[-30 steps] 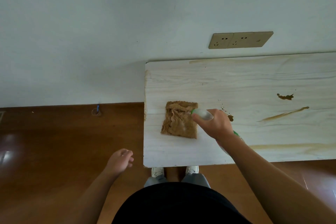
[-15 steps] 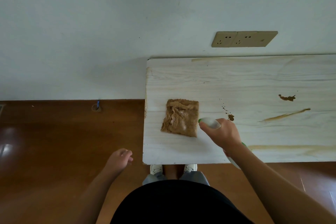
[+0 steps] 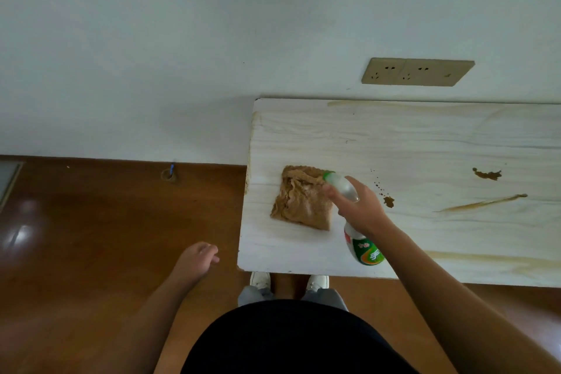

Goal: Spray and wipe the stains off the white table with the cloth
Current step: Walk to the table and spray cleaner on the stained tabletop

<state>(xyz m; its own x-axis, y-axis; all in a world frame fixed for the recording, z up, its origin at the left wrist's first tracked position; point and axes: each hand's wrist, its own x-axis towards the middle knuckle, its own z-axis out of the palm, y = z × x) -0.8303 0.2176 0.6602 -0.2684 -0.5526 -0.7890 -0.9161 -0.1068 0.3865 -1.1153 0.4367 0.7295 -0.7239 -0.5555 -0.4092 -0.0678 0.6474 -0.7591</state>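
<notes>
My right hand [image 3: 359,206] grips a spray bottle [image 3: 365,250] with a green label and white nozzle, held tilted above the white table [image 3: 425,136], nozzle toward the left. A crumpled brown cloth [image 3: 300,199] lies flat on the table just left of that hand, the nozzle over its right edge. Brown stains mark the table: small drops and a blot [image 3: 388,201] right of my hand, a dark splotch [image 3: 487,174] and a long streak [image 3: 482,203] farther right. My left hand [image 3: 198,258] hangs empty over the floor, left of the table, fingers loosely curled.
The table stands against a white wall with a beige double socket plate [image 3: 417,71] above it. Brown wooden floor [image 3: 91,237] spreads to the left. My shoes [image 3: 261,279] show under the table's near edge. Faint yellowish smears run along the table's back and front right.
My right hand with the bottle dipped toward the table's near edge, then rose again over the cloth's right edge; the bottle's green label now shows. The left hand hardly moved.
</notes>
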